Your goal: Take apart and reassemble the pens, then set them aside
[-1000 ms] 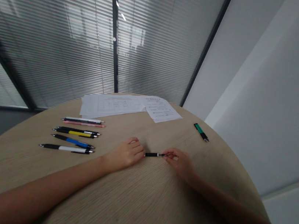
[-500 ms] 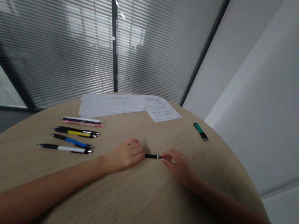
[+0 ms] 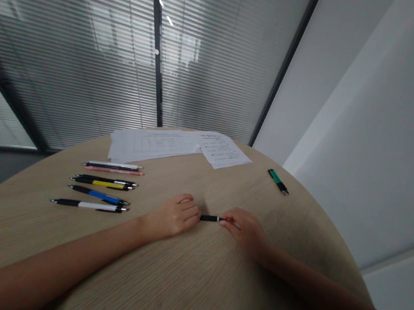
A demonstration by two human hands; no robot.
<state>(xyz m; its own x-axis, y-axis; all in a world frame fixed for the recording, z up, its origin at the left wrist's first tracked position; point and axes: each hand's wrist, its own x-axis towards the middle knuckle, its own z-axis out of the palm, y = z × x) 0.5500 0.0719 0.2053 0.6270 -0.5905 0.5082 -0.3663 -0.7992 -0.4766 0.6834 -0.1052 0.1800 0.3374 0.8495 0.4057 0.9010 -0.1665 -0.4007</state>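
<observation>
A pen (image 3: 209, 218) with a black section and a light band at its right end lies level just over the tabletop, between my two hands. My left hand (image 3: 175, 215) is closed around the pen's left part, which the fingers hide. At the other end, the thumb and fingertips of my right hand (image 3: 245, 229) are pinched on the pen's tip. I cannot make out whether a separate small part sits in that pinch.
Left of my hands lie several pens in rows: a white and black pen (image 3: 88, 205), a blue pen (image 3: 101, 195), a yellow pen (image 3: 106, 184) and a pink pen (image 3: 112, 170). Printed papers (image 3: 154, 146) lie at the back, green-black pens (image 3: 277, 181) at right on the round table (image 3: 158, 281).
My right hand has shifted slightly left, closer to my left hand, and its fingertips now cover the pen's right end more. The left hand has hardly moved.
</observation>
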